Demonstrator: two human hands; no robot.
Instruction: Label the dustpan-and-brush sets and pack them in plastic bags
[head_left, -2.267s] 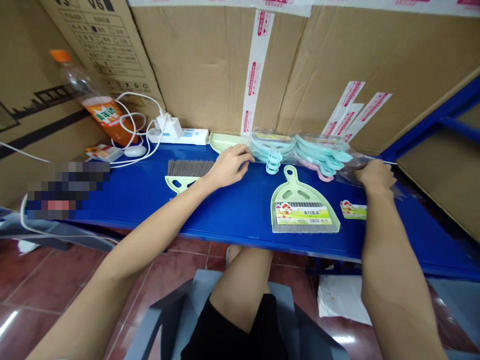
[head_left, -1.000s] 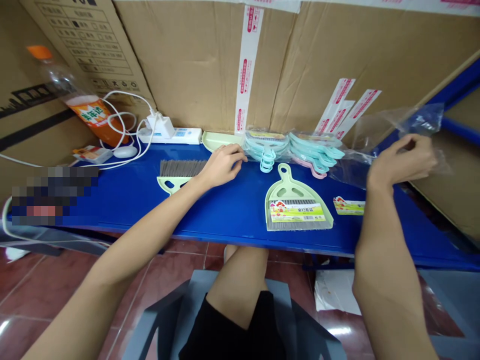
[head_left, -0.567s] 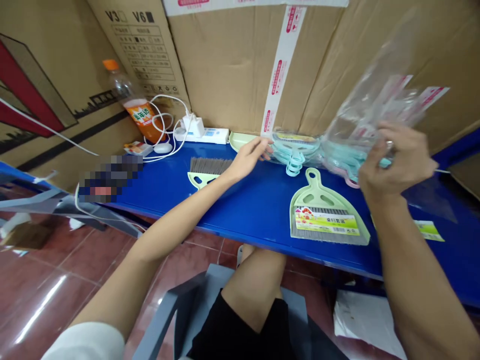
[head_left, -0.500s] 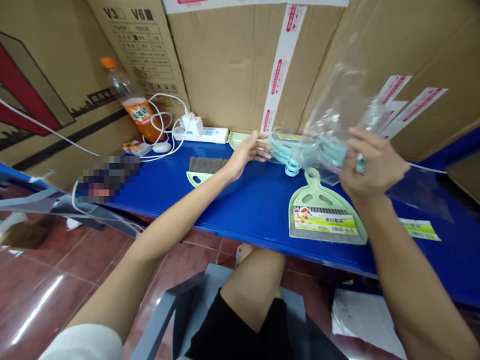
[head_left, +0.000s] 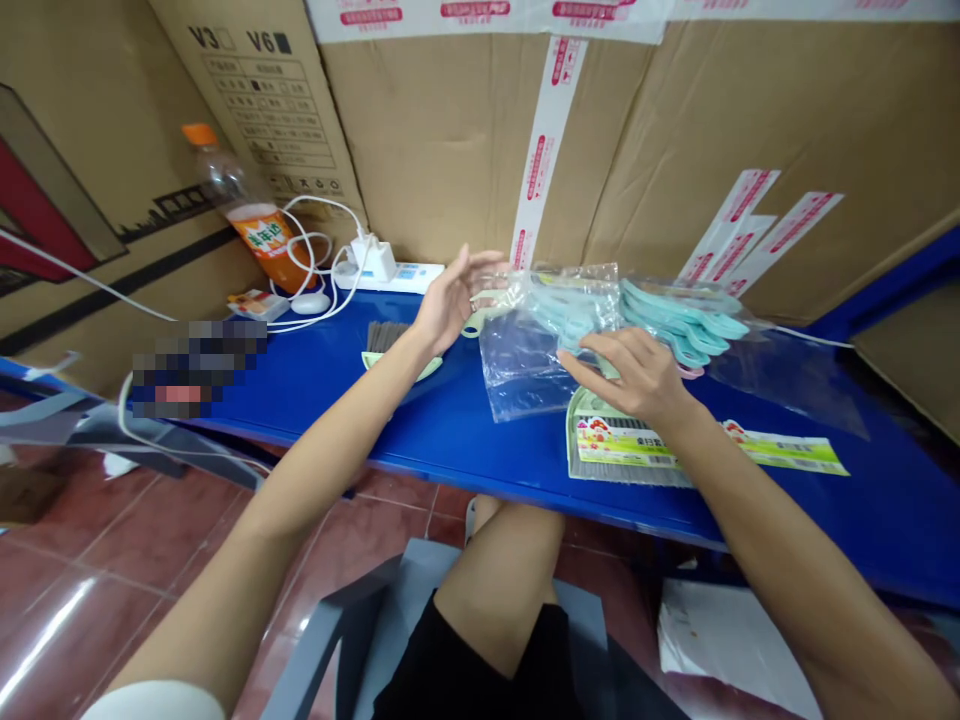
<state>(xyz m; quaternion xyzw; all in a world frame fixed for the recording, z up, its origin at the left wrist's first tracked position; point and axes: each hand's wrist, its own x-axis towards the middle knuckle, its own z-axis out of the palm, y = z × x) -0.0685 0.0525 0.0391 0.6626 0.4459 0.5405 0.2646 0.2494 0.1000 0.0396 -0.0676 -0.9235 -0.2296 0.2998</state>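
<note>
My left hand [head_left: 454,300] is raised over the back of the blue table, fingers stretched out and apart, close to the left edge of a clear plastic bag [head_left: 517,375]. Beneath its wrist lies a small brush [head_left: 386,338] with grey bristles and a pale green body. At the bag's right side is my right hand [head_left: 634,372], its thumb and fingers apart and nothing visible between them. Below it, partly covered by the hand and arm, lies a pale green dustpan and brush set [head_left: 596,465] with a printed label. Several light-blue plastic pieces [head_left: 675,320] with looped ends are stacked behind it.
A second printed label strip [head_left: 806,452] lies at the right. On the left stand an orange drink bottle [head_left: 262,235], a white power strip [head_left: 420,277] with cables, and a small white case [head_left: 310,303]. Cardboard [head_left: 450,140] walls the back. The table's front edge runs above my knees.
My right hand has moved left and down, and the clear bag it held up now lies flat over the table's middle. My left hand has shifted slightly left. The view has turned a little.
</note>
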